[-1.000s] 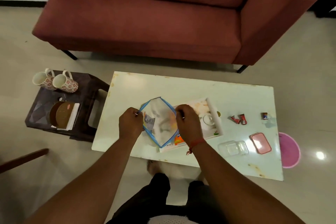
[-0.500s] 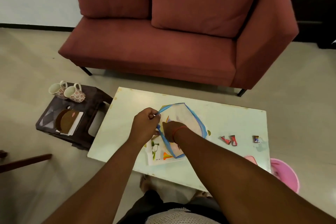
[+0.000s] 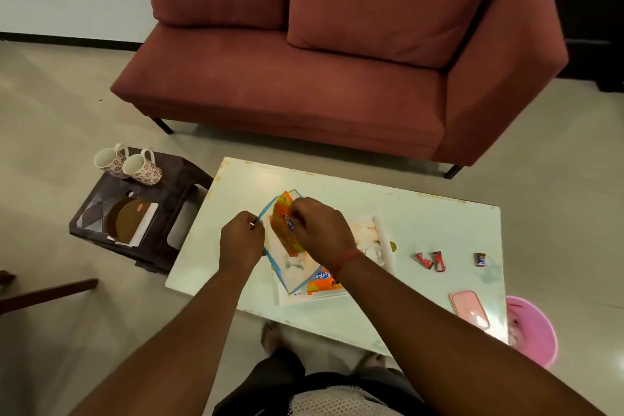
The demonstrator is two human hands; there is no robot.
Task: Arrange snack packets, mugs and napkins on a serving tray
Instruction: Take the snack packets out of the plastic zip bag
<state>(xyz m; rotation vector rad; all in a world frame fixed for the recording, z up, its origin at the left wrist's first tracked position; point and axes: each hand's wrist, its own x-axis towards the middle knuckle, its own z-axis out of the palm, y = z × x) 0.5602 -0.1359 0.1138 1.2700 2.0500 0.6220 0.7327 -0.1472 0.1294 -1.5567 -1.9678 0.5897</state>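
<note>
Right hand (image 3: 320, 233) is now out of the bag (image 3: 287, 253); half a second ago it was reaching down inside. It comes up pinching an orange packet (image 3: 285, 228), drawn partway clear of the bag's mouth. Left hand (image 3: 241, 240) has kept its hold on the bag's blue edge throughout, fingers clenched on the rim to keep the mouth open.

Meaning, as I read it: unloading snacks is under way, and this packet looks bound for the tray (image 3: 385, 243) just beneath the hands.

Containers:
- Bag: clear plastic, blue-trimmed, held over the tray's left half. The orange packet is half in, half out. Pale shapes show through the lower part; cannot tell what they are.
- Tray: white, on the surface (image 3: 337, 192). A second orange packet (image 3: 322, 282) lies at its near edge, partly under the bag. Something pale sits at the far right end, largely hidden by the right wrist.
- Pink tub (image 3: 533, 331) on the floor off the surface's right end; contents not readable.

Mugs (image 3: 130, 164): two, patterned, on their sides on the dark stool (image 3: 175, 189) to the left, not yet on the tray. A brown disc (image 3: 130, 221) on white sheets lies beside them, possibly the napkins.

Loose on the surface, right of the tray: three small wrapped sweets (image 3: 430, 261), pink phone (image 3: 469, 309).
</note>
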